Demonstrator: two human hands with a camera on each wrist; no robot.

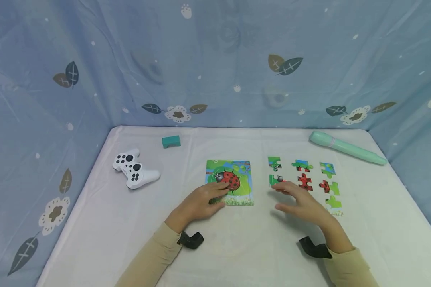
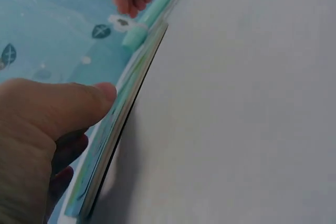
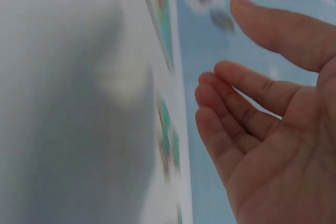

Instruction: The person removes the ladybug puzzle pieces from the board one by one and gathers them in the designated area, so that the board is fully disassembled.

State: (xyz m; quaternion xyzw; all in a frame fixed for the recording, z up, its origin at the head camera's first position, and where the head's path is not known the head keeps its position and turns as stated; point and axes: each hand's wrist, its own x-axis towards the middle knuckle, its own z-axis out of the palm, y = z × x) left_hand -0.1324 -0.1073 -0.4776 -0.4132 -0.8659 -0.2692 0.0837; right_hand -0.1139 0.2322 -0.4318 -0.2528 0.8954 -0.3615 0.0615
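Note:
A square ladybug puzzle board [image 1: 243,180] lies on the white table. My left hand [image 1: 200,201] rests at its lower left, fingers relaxed over the picture. In the left wrist view, the thumb is beside the edge of the board [image 2: 123,111]. Loose jigsaw pieces are laid out in rows to the right, among them a red ladybug piece [image 1: 305,182] and a green piece [image 1: 333,202]. My right hand [image 1: 303,203] hovers over the near left of these pieces, partly covering one. In the right wrist view its palm [image 3: 283,166] holds nothing, and the fingers are gently bent.
A white game controller [image 1: 135,169] lies at the left of the table. Behind it to the right is a small teal block [image 1: 171,141]. A mint-green microphone-shaped stick [image 1: 348,148] lies at the back right. Blue patterned cloth [image 1: 215,79] surrounds the back and sides.

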